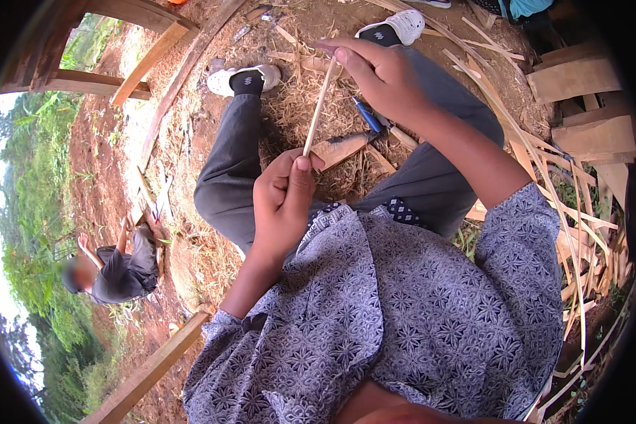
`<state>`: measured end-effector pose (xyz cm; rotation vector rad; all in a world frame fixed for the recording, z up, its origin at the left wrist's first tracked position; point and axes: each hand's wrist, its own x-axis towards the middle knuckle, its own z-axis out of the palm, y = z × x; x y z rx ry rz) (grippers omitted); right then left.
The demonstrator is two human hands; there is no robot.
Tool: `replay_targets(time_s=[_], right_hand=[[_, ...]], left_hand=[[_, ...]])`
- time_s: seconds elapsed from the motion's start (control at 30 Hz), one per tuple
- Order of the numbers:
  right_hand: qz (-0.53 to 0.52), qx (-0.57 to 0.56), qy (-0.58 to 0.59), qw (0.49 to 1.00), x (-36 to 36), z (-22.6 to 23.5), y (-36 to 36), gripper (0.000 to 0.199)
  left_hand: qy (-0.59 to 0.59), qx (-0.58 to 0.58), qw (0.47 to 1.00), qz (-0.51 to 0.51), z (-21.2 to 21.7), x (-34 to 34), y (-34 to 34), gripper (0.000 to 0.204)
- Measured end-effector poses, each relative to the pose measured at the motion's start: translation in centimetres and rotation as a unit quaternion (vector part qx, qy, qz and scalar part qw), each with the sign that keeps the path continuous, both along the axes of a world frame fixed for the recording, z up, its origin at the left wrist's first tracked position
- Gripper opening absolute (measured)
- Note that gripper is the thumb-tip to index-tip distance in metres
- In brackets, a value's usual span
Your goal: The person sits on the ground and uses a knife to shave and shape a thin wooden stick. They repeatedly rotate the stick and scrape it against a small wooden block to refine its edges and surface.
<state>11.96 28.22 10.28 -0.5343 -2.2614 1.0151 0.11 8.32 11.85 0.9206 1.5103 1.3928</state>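
Note:
A thin pale bamboo strip [318, 106] runs between both of my hands, above my lap. My left hand [284, 199] is closed around its lower end, thumb pressed on top. My right hand [374, 71] pinches its upper end with the fingertips. Below the strip, on the ground between my legs, lies a blade with a blue handle [367, 116] next to a flat wood piece [340, 148]. My grey trousers and white shoes [244, 78] stretch out ahead.
Long bamboo strips [544, 177] and wooden blocks [593, 134] are piled at my right. Straw and shavings cover the dirt. Wooden beams [148, 63] stand at the left. Another person [116, 272] crouches lower left on the slope.

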Motion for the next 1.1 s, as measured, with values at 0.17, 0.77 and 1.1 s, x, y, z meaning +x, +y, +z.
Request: replay_targets(time_s=[0.17,0.77,1.1], right_hand=[[0.074,0.073,0.101,0.989,-0.1,-1.6,-3.1,0.027],[0.072,0.042,-0.053,0.995,0.8,0.1,-0.7,0.032],[-0.001,0.092,0.107,0.99,0.3,-0.2,1.7,0.031]], left_hand=[[-0.021,-0.002,1.0,-0.019,-0.6,-0.1,-0.3,0.029],[-0.272,-0.022,0.962,-0.031,-0.2,-0.1,-0.9,0.03],[-0.329,-0.025,0.943,-0.037,0.6,-0.4,-1.0,0.029]])
